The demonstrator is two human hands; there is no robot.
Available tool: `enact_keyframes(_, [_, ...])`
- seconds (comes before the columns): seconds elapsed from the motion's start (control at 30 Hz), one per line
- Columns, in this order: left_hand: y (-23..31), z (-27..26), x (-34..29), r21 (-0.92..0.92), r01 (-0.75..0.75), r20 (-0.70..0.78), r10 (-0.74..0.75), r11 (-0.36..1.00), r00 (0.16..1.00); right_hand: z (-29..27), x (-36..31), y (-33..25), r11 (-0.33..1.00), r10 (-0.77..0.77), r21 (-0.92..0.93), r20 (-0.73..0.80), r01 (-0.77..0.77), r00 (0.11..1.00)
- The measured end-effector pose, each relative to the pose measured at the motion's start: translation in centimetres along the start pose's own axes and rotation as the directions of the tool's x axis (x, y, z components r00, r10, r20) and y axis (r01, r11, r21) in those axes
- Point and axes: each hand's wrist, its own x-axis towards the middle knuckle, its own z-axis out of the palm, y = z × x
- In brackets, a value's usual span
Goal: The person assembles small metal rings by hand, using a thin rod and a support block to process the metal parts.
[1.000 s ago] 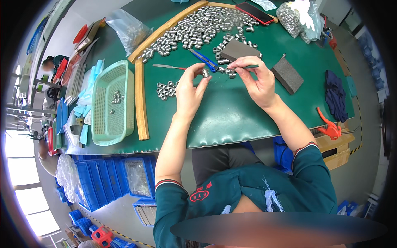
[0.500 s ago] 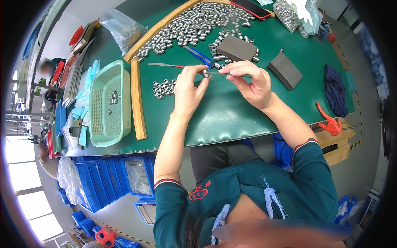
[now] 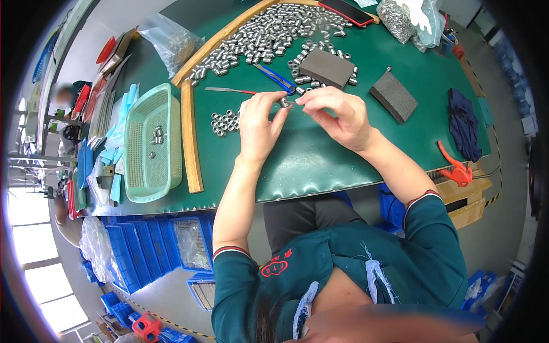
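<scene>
Above the green table, my left hand (image 3: 257, 123) pinches a small metal sleeve (image 3: 283, 103) between thumb and fingertips. Close to its right, the closed fingertips of my right hand (image 3: 344, 119) hold a thin metal rod-like tool (image 3: 293, 104) at the sleeve; most of it is hidden by the fingers. Beyond the hands lie blue-handled snips (image 3: 278, 78) and a slim file (image 3: 229, 90) with a red end. A cluster of metal sleeves (image 3: 225, 123) stands left of my left hand. Past my right hand, a grey-brown block (image 3: 327, 67) sits among more sleeves.
Wooden strips (image 3: 191, 137) border a large heap of sleeves (image 3: 269, 34). A green basket (image 3: 174, 154) holding a few metal pieces is at left. At right are a dark grey block (image 3: 394, 97), navy cloth (image 3: 464, 126) and an orange-red tool (image 3: 454, 166). A phone (image 3: 347, 12) lies far back.
My right hand has moved left, closer to the sleeve, and less of the thin tool shows. The left hand stays nearly in place with the sleeve.
</scene>
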Motion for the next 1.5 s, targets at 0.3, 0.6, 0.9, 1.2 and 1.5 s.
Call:
enact_keyframes(0.3, [-0.5,0.1,-0.1,-0.18,0.141,-0.008,-0.145,0.974,0.989,-1.3,0.2,0.0,0.995,-0.098,-0.021,-0.1,0.097,0.99])
enact_keyframes(0.6, [0.0,0.1,0.0,-0.146,0.059,-0.019,-0.063,0.988,0.998,-0.7,0.3,-0.1,0.997,-0.067,-0.034,0.021,0.068,0.998])
enact_keyframes(0.9, [0.3,0.3,-0.1,-0.283,0.107,-0.037,-0.122,0.953,0.992,-0.7,0.4,1.0,0.408,0.827,0.666,0.019,-0.624,0.561])
enact_keyframes(1.2, [-0.7,0.2,-0.3,-0.254,0.082,-0.077,-0.105,0.964,0.992,-2.2,1.3,2.1,0.596,0.771,0.632,-0.277,-0.496,0.573])
enact_keyframes(1.5, [-0.6,0.0,0.0,-0.218,0.101,-0.009,-0.105,0.971,0.994,-2.1,0.4,0.1,0.99,0.031,0.139,-0.167,-0.007,0.985])
